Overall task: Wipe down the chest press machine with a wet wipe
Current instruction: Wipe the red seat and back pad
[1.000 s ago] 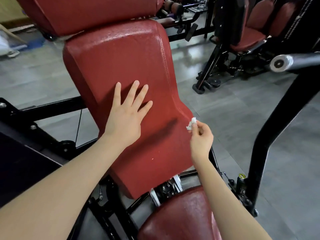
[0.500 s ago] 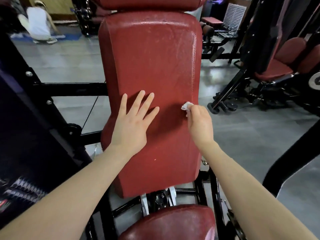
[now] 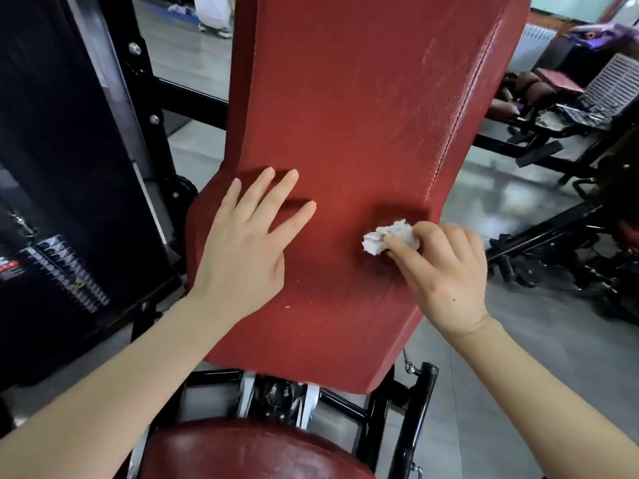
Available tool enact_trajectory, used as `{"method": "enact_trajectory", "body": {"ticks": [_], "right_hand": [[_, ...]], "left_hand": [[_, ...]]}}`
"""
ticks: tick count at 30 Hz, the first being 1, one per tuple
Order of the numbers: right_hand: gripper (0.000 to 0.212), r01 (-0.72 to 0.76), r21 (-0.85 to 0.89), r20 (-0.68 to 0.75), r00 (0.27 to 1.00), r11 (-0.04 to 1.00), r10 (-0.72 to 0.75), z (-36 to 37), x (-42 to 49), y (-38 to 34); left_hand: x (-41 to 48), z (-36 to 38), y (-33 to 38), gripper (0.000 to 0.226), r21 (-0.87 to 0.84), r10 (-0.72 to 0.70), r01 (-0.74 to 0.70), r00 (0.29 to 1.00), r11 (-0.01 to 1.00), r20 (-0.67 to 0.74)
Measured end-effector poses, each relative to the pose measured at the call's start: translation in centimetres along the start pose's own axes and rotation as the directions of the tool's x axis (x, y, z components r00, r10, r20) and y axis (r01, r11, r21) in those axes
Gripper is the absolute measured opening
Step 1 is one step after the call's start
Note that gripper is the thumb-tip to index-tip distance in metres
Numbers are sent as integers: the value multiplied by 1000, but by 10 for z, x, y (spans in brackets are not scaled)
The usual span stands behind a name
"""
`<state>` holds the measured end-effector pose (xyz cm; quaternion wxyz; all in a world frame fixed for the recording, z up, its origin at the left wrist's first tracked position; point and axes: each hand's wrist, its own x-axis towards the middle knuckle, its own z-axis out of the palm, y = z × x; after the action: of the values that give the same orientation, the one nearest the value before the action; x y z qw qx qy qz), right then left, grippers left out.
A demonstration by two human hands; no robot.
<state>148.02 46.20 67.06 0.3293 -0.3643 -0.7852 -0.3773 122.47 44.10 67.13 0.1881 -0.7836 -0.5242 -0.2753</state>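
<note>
Head view: right hand [image 3: 446, 271] presses wipe [image 3: 389, 236] on backrest [image 3: 345, 115]

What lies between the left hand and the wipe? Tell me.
Only bare red backrest separates the left hand from the wipe in the right hand, per the head view.

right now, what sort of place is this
Most likely a gym: the wet wipe is pressed to a red padded backrest above a matching seat, a black weight-stack housing stands at the left, and more padded machines sit on the grey floor behind.
</note>
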Motion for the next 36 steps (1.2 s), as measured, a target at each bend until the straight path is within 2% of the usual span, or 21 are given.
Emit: {"method": "enact_trajectory", "body": {"ticks": [2,4,7,10,12,14,17,19,20,22,24,25,26,28,30,32,33,34,36], "right_hand": [[8,10,169,27,1000,986,-15,6,3,0],[4,-4,263,53,999,965,-10,10,4,-9],[7,-47,258,46,998,965,36,14,3,-17],[20,-56,223,12,998,973,55,22,-8,-27],[23,0,211,17,1000,977,-3,31,-33,-44],[26,102,195,89,989,976,-121,46,-72,-65],[25,276,216,189,929,937,-317,64,-125,-98],[28,321,229,184,913,919,-365,64,-125,-101],[32,305,208,158,927,929,-340,62,-113,-98],[32,167,138,41,984,976,-174,60,-78,-84],[21,17,83,-89,996,996,-10,63,-48,-78],[20,-3,62,-115,993,998,10,68,-47,-86],[20,42,65,-91,995,997,-36,74,-57,-99],[27,253,144,37,965,957,-260,86,-92,-129],[31,454,228,167,854,862,-494,91,-122,-145],[29,535,270,193,785,801,-589,90,-118,-140],[27,542,254,164,792,801,-588,88,-103,-134],[26,513,207,135,829,833,-543,84,-82,-127],[24,344,85,39,936,935,-349,78,-36,-107]], "left_hand": [[-10,1,1,64,-40,-48,49,999,998,20],[-20,2,-1,66,-68,-85,88,995,994,46],[-35,6,-7,69,-103,-148,154,987,983,60],[-53,18,-14,70,-131,-187,190,982,973,33],[-67,29,-17,71,-134,-201,201,980,970,14],[-82,40,-20,70,-132,-199,199,980,971,12],[-105,56,-25,69,-138,-197,199,980,970,29],[-121,65,-30,70,-145,-199,202,979,969,33],[-131,70,-33,70,-144,-212,215,977,966,35],[-150,80,-38,69,-167,-264,265,964,949,34],[-166,87,-39,69,-247,-331,330,943,911,36],[-173,89,-39,70,-299,-361,359,931,884,50],[-178,89,-37,72,-350,-388,386,919,854,68],[-183,90,-35,75,-453,-444,450,887,769,128],[-182,91,-34,77,-559,-485,498,855,663,185],[-179,90,-35,79,-639,-519,516,829,570,207],[-179,89,-36,79,-659,-531,521,821,543,211],[-178,89,-37,78,-672,-535,522,817,526,215],[-177,85,-39,76,-683,-536,532,810,501,238]]}}
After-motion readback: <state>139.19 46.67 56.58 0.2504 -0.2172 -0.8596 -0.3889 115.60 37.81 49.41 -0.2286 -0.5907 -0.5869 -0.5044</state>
